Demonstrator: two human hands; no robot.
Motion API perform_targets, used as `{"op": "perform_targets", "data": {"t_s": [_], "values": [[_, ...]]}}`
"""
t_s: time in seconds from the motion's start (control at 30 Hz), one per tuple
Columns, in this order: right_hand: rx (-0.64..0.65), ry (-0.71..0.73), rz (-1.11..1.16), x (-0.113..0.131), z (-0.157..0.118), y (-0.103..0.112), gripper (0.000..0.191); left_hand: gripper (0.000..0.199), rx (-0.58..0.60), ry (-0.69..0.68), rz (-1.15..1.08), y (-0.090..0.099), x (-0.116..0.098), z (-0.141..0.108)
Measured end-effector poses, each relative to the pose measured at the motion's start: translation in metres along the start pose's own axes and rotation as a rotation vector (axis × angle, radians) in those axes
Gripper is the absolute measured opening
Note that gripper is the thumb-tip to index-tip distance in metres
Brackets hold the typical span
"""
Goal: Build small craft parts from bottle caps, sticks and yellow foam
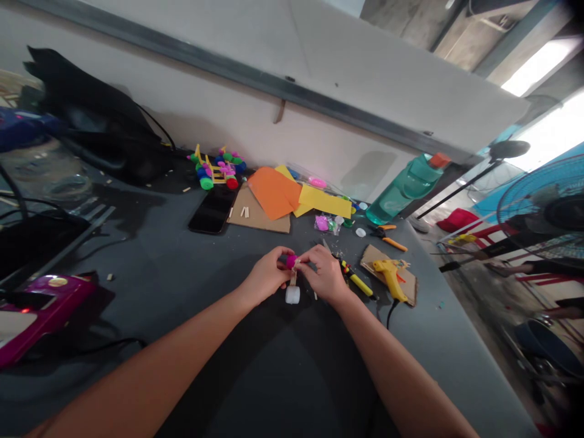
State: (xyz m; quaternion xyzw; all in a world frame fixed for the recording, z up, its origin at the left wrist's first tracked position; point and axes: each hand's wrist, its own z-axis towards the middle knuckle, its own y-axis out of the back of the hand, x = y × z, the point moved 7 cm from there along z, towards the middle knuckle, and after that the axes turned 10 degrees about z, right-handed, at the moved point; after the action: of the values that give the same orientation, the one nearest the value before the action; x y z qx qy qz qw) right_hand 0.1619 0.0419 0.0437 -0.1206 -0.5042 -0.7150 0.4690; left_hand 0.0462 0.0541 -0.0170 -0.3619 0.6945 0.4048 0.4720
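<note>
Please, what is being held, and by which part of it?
A small stick-like piece, apparently near its magenta end, between the left grip and right grip.

The left hand [269,272] is bare and slim-fingered, the right hand [325,272] beside it likewise, both ending bare, tapering forearms [182,350].

One glue gun [391,280] and one green bottle [404,190] are right of the right hand [325,272]. One phone [211,212] lies beyond the left hand [267,274].
</note>
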Motion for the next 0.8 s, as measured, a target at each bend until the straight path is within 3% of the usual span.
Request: {"op": "perform_targets", "data": {"t_s": [0.8], "values": [[0.002,0.009,0.007,0.002,0.0004,-0.0021,0.012,0.037,-0.013,0.02,-0.003,0.0,-0.0007,0.0004]]}}
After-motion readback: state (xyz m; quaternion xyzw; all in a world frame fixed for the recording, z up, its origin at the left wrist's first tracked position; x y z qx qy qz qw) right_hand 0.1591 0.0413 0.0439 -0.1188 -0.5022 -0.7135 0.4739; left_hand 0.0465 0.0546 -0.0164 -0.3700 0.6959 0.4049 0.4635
